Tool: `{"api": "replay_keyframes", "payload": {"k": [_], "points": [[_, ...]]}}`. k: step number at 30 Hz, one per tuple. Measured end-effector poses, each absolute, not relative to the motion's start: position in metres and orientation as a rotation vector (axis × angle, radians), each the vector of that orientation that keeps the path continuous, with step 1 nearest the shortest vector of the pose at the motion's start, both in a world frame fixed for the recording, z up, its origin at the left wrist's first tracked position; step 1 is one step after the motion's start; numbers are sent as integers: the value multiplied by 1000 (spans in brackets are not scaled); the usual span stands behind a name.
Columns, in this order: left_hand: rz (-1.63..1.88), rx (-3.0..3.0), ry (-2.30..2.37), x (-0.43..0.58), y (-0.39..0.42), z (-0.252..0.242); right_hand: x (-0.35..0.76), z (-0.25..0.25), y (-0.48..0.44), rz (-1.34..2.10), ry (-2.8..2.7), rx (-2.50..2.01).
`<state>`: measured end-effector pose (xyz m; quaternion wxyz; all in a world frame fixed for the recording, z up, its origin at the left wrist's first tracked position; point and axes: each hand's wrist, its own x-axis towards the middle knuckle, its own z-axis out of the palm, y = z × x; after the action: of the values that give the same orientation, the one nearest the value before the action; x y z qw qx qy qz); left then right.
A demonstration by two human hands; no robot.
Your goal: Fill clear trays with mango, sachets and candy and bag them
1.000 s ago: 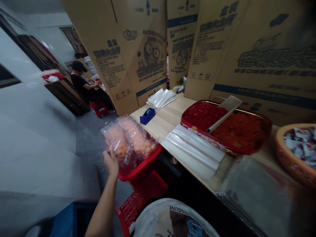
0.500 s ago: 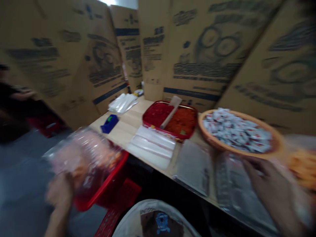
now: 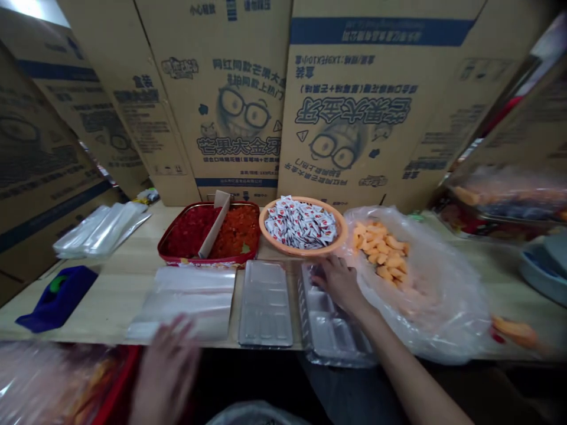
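My right hand (image 3: 339, 280) rests on the far end of a clear plastic compartment tray (image 3: 328, 327) on the wooden table, fingers curled down on it. Beside that tray lies a second clear tray (image 3: 264, 302). My left hand (image 3: 165, 372) is low at the table's front edge, blurred, fingers spread, just below a stack of clear flat bags (image 3: 188, 298). It holds nothing that I can see. Packed snack bags in a red basket (image 3: 53, 383) sit at the bottom left, blurred.
A red tray (image 3: 177, 257) holds red and orange pieces with a cardboard scoop. An orange bowl (image 3: 303, 251) holds small sachets. A big clear bag of orange snacks (image 3: 398, 277) lies on the right. A blue tape dispenser (image 3: 57, 295) and more bags (image 3: 100, 227) lie left. Cardboard boxes wall the back.
My view swung right from the red basket to the table. My left hand let go of the packed bags and moved toward the flat bags. My right hand came down on the compartment tray.
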<state>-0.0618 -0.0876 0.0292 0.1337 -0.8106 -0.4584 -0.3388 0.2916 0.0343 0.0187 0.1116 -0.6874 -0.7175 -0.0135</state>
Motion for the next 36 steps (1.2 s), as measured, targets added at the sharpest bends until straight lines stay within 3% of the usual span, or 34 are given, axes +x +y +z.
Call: {"api": "replay_keyframes", "payload": {"k": [6,12,32,34,36], "points": [[-586,-3080,-471,102,-51,14,298,6,38,27,-2088,-1941],[-398,-3050,-467,131,-47,1,313,1,51,216,-2106,-1683],[-573,-3251,-665,129,-48,-11,311,6,54,-143,-2079,-1250],[-677,-3384,-687,126,-46,-11,310,14,53,-163,-1995,-1230],[-1047,-3430,-837,124,-44,-10,307,25,49,-149,-1896,-1213]]}}
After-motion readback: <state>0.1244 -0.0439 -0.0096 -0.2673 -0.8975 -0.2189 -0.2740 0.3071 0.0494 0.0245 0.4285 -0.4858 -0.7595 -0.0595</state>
